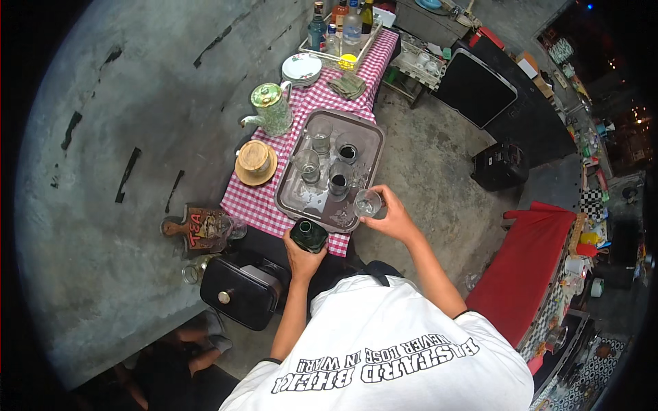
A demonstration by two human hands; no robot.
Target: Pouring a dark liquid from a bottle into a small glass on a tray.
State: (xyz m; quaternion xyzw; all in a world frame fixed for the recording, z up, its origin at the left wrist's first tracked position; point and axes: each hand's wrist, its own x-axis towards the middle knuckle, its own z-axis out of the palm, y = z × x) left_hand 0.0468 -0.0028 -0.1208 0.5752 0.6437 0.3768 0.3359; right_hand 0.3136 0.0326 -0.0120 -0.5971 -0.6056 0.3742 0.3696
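In my left hand (304, 259) is a dark green square glass bottle (308, 236), its uncapped mouth facing up, at the near end of the tray. My right hand (390, 218) grips a clear glass mug (367, 203) over the tray's near right corner. The brown serving tray (288, 192) carries several more glass mugs. Dark liquid shows in the middle mug (339, 181) and in the mug behind it (349, 149). The two mugs on the left, a nearer one (307, 167) and a farther one (321, 136), look clear inside. Wet patches mark the tray.
A green speckled enamel pot (272, 110) and a wood-lidded cup on a saucer (255, 162) stand left of the tray. Behind are stacked plates (302, 68), a folded cloth (347, 86) and a bottle rack (360, 56). A black box (241, 293) sits near my left forearm. Another person's legs (203, 354) show lower left.
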